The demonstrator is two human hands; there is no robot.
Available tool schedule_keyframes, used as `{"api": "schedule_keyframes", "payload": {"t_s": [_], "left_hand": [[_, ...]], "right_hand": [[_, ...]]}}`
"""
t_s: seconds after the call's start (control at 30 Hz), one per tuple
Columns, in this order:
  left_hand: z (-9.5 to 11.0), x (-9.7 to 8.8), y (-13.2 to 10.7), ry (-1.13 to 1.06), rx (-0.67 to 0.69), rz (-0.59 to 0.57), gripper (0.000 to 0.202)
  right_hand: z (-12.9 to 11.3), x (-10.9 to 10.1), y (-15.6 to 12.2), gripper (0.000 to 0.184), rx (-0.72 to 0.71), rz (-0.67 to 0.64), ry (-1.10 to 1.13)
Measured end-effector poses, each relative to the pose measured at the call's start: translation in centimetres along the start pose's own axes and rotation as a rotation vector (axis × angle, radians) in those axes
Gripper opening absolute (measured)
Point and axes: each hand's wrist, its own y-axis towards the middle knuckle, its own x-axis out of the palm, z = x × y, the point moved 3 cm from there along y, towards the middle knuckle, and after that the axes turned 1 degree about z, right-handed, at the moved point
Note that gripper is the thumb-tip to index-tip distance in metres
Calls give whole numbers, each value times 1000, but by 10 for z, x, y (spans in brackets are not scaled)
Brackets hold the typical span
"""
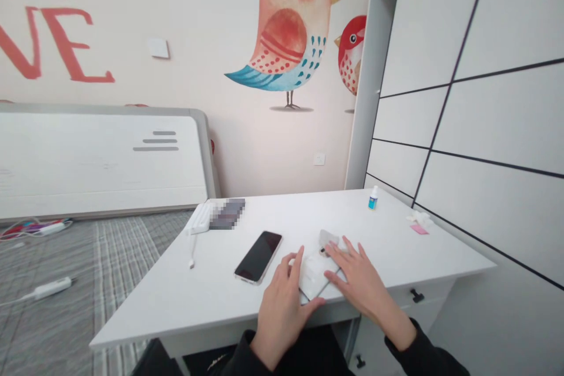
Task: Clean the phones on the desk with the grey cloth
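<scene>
My left hand (282, 305) grips the near left side of a flat pale rectangular slab (314, 276) lying on the white desk (405, 258), with its thumb along the slab's near edge. My right hand (356, 273) lies on the slab's far right part, its fingers spread. A small translucent piece (328, 240) sits just past my right fingertips, partly hidden by them. To the left of my left hand, a smartphone (258, 257) lies with its dark screen up. The slab's exact nature is unclear.
At the desk's back stand a small bottle (373, 198), a white charger with cable (200, 218), a blurred dark item (227, 214), and a tissue (418, 218) beside a pink slip (419, 229). A wardrobe (467, 100) rises right; a bed (97, 282) with cables lies left.
</scene>
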Motion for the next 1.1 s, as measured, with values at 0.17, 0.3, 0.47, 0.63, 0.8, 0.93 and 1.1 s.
{"api": "schedule_keyframes", "payload": {"t_s": [0.17,0.3,0.47,0.63,0.8,0.93,1.1], "left_hand": [[0,1,-1,4,62,13,83],[3,-1,-1,32,86,49,94],[5,-2,0,35,97,33,92],[8,-5,-2,46,54,7,98],[11,-6,-2,44,25,-32,99],[13,-8,-5,54,35,-23,98],[11,-17,-16,182,60,17,93]], "right_hand": [[-29,6,-16,74,-391,-122,147],[1,-1,-10,64,-87,-10,-7],[-5,2,-20,79,-255,-59,5],[9,0,-21,67,-122,6,-71],[5,10,-24,78,-199,31,-53],[3,19,-33,73,-316,-2,-7],[59,22,-27,49,-55,197,9]]}}
